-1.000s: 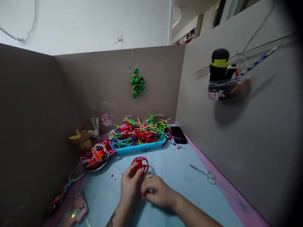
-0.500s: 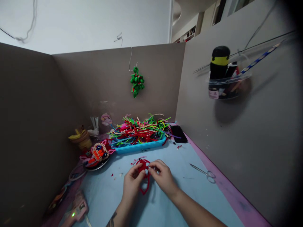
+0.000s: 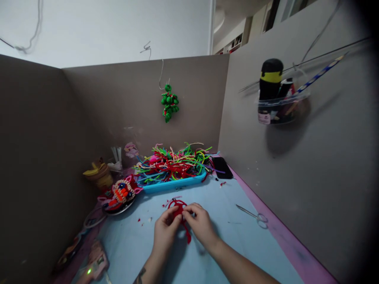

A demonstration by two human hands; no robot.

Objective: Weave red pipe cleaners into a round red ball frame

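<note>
Between my hands is a red piece of bent pipe cleaner [image 3: 178,202], with a curved loop at the top and a loose strand hanging below. My left hand [image 3: 166,228] pinches its left side between thumb and fingers. From the right, my right hand [image 3: 200,224] grips it with closed fingertips, close to the left ones. My fingers hide the middle of the piece. Just beyond it lie a thin pink strand and small red scraps on the light blue tabletop [image 3: 227,252].
A blue tray [image 3: 174,184] heaped with colourful pipe cleaners stands behind my hands. Scissors [image 3: 251,213] and a phone [image 3: 222,168] lie to the right. A red-and-orange figure [image 3: 122,193] rests on a dish at left. A pink glue gun [image 3: 96,262] shows a green light. Grey panels surround the table.
My right fingertips have come closer to the left ones. The red strand below, a hanging loop before, now trails down to the right. The view has shifted slightly.
</note>
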